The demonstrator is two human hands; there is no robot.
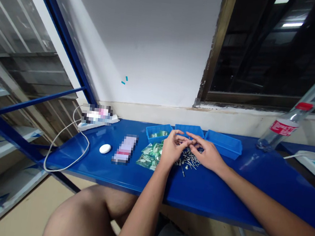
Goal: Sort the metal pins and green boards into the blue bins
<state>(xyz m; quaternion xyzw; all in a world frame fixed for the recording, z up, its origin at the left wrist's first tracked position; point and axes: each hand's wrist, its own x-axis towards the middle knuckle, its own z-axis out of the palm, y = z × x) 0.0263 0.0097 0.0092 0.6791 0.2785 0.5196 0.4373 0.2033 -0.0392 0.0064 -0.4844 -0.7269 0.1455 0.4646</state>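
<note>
Above the blue table, my left hand point(173, 148) and my right hand point(208, 153) meet with fingertips together. Both hands are closed, fingers bent toward the thumbs; whatever they hold between them is too small or hidden to name. Beneath them lies a loose pile of silver metal fasteners point(193, 162) with thin shanks and wider heads, partly covered by my hands. Small clear-and-green plastic packets point(149, 157) are heaped beside my left hand. Behind, a blue bin point(158, 130) contains similar packets. A second blue bin point(190, 129) is partly hidden by my fingers, and a third blue bin point(224, 144) stands to the right.
On the blue table point(128, 177), a blurred phone-like object point(125, 149) and a white oval object point(105, 148) lie left. A power strip point(98, 122) with a looping white cable point(63, 169) is at the far left. A red-capped plastic bottle point(283, 128) stands right, near the wall.
</note>
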